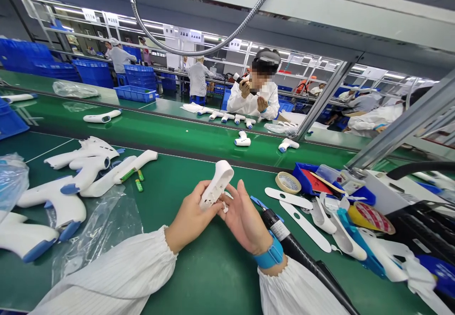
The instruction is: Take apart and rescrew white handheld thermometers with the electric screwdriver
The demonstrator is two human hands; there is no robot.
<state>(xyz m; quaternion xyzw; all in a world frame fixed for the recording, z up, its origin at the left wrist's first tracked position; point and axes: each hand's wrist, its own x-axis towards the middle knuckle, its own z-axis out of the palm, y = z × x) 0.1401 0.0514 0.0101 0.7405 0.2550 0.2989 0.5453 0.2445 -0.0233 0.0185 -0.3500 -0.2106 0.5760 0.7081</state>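
The white gun-shaped plastic housing (216, 184) being held has a smooth, faintly glossy shell. The long green table (199, 277) has a matt, rubbery-looking surface. Nearby, the clear crinkled polythene bag (99, 234) shines along its folds. The black cylindrical tool body (296, 244) is dull, matt plastic. The white cloth sleeve (106, 272) is thin, finely striped and gathered at an elastic cuff, and the blue wristband (272, 253) looks like smooth matt rubber or plastic. The beige roll of paper tape (287, 182) has a dull, papery face, the blue plastic crate (135, 94) is moulded in a ribbed lattice, and the grey metal frame post (323, 102) looks like pale, satin aluminium.
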